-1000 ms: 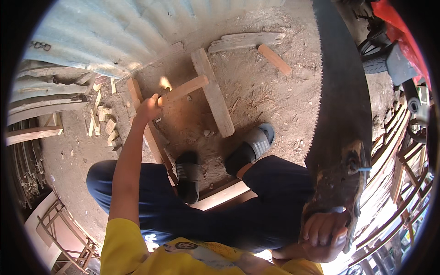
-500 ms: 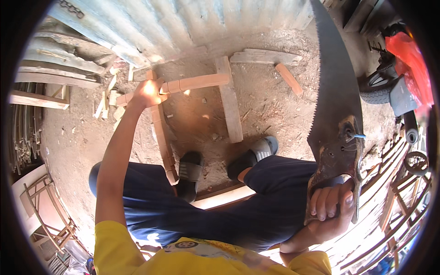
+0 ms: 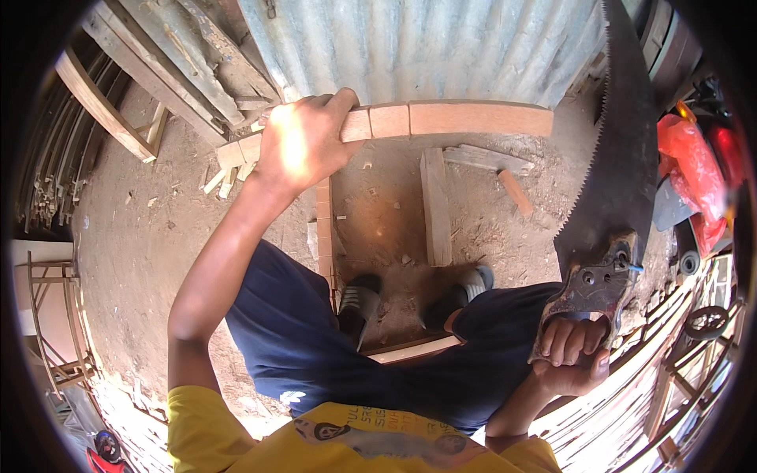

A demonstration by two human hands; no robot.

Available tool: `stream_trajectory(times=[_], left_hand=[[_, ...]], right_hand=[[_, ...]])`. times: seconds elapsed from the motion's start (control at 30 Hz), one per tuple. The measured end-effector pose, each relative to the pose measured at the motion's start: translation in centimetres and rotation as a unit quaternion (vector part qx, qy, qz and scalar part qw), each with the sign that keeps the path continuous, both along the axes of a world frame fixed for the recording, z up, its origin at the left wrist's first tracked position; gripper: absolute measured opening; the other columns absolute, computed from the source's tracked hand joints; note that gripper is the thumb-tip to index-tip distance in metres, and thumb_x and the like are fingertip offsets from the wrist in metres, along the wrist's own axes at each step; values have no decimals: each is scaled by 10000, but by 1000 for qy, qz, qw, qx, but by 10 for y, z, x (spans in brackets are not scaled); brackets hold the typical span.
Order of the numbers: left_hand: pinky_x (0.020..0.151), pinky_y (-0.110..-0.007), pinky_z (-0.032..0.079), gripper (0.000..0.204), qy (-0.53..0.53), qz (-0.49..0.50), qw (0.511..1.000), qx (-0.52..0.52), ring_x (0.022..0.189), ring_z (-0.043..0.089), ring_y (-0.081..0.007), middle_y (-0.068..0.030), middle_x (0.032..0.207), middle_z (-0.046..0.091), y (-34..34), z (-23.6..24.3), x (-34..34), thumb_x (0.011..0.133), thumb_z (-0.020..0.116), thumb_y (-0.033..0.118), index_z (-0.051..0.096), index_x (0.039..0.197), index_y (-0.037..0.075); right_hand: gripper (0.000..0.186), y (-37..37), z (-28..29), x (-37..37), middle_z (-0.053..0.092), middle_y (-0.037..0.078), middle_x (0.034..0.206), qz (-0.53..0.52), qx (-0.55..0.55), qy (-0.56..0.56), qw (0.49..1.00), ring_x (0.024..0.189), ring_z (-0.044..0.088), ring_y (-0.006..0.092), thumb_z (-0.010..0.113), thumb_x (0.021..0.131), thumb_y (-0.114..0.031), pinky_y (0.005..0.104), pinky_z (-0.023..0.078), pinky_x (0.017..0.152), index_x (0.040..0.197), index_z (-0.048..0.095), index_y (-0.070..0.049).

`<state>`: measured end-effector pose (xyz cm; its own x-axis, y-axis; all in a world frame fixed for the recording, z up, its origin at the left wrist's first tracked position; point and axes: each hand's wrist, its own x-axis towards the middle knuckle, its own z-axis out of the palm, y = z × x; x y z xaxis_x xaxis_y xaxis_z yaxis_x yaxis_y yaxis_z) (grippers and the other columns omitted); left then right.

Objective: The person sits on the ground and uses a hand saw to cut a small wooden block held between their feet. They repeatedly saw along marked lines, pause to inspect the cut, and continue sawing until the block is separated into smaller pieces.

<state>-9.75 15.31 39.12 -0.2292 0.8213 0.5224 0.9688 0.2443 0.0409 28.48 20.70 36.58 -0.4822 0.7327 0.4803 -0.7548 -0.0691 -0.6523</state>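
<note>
My left hand (image 3: 303, 146) is wrapped round a reddish wooden strip (image 3: 481, 118), which is raised off the ground and runs crosswise in front of me. Dark lines cross the strip at intervals near the hand. In my right hand (image 3: 572, 351) is a handsaw (image 3: 611, 158), gripped by its worn handle, its long dark blade pointing away from me and its teeth facing left. The blade stands apart from the strip's right end. Below my left hand a second marked wooden strip (image 3: 324, 229) runs toward my left foot.
A grey plank (image 3: 436, 209) lies on the dirt ahead of my feet, with a short reddish offcut (image 3: 516, 192) to its right. Corrugated metal sheeting (image 3: 418, 51) stands at the far side. Stacked boards (image 3: 158, 71) fill the far left, and a red plastic bag (image 3: 694, 173) hangs at the right.
My left hand has lifted the reddish strip from the ground, bringing it up and to the right. The saw in my right hand has shifted slightly right. The view has also turned.
</note>
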Motion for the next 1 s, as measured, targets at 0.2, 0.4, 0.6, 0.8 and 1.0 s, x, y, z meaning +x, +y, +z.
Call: stream_trajectory(times=[0.2,0.4,0.6,0.8,1.0], left_hand=[[584,-371,503,354,-16,-2,999,38,640,633,-277,-92,654,629,-9,39,13,666,783,245,621,931,76],[562,-346,473,336,-262,4,960,-96,591,608,-189,-106,588,575,1,43,7,676,797,245,629,795,-20],[517,-269,500,403,-501,-126,838,-178,571,613,-118,-83,664,632,12,23,3,701,801,266,678,897,-63],[489,-254,501,417,-602,-164,746,-235,576,614,-121,-76,756,646,23,21,8,764,796,274,643,961,-60],[502,-258,516,392,-619,-175,714,-276,635,621,-125,-71,749,636,31,13,6,794,774,275,638,964,-51]], right_hand=[[323,-6,2,-10,364,7,505,-53,87,16,995,385,342,124,594,899,-318,281,329,404,742,397,-116],[351,4,-3,-9,378,14,507,-16,101,8,995,401,367,140,612,879,-341,301,336,426,721,387,-123],[368,48,-39,-8,383,20,495,207,193,108,953,388,392,165,632,855,-348,315,345,403,682,393,-129],[406,14,-48,16,444,76,513,-88,185,-96,974,390,443,201,613,868,-414,304,368,393,738,436,-72],[543,-7,-14,-30,483,53,518,-376,203,-284,858,433,509,181,596,874,-520,291,401,426,743,529,3]])
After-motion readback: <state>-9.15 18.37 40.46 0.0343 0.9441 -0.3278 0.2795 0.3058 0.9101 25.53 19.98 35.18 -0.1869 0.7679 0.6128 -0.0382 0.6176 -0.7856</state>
